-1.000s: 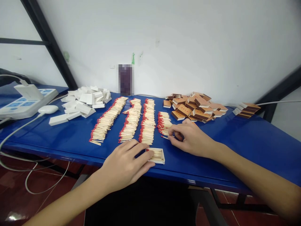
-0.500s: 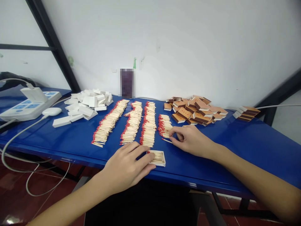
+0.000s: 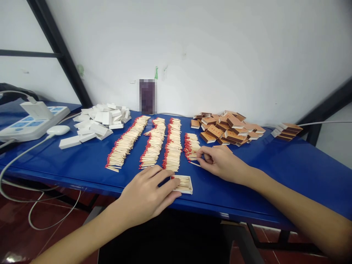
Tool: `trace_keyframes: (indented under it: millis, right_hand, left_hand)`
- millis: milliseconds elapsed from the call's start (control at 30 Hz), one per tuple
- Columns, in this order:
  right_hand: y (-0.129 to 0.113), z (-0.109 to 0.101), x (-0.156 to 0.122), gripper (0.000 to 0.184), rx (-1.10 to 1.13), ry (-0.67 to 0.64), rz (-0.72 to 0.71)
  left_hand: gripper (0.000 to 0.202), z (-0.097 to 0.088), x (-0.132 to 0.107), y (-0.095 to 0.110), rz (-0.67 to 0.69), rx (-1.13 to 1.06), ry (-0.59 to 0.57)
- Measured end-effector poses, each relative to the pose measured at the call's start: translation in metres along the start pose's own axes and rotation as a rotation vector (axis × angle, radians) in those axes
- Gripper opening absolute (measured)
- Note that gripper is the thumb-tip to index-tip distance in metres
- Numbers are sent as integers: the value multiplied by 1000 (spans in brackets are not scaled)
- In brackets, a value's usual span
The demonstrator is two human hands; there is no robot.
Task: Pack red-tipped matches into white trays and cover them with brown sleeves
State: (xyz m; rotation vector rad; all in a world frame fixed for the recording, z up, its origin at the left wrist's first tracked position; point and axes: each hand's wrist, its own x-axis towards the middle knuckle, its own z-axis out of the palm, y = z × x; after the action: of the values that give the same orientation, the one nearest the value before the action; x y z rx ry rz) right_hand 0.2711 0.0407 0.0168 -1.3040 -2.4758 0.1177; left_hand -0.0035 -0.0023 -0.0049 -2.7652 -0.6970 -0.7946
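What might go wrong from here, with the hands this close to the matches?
The white matchbox tray sits near the front edge of the blue table; a bump from the left hand, whose fingers are on its left end, might tip it and spill its matches.

The right hand is right beside the shortest row of matches, so a stray knuckle could scatter it.

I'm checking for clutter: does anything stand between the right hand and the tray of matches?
Nothing visible blocks the way: bare blue table separates the right hand, with a match at its fingertips, from the tray. The left hand partly covers the tray's left end.
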Motion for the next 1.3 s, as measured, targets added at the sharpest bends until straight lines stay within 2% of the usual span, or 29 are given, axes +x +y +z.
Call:
trace_keyframes:
  millis: [333,1000,1167,1300]
  right_hand:
    - [-2,-1,1,5,3,-10,25]
    - [-11,-6,0,11,67,-121,39]
    - [-11,-7,-1,12,66,-114,30]
    - [-10,-7,0,14,55,-105,26]
  left_hand:
    - [19,0,1,0,1,11,10]
    - [19,-2,1,1,9,22,33]
    - [19,-1,0,1,5,4,30]
    - [18,-1,0,1,3,-13,78]
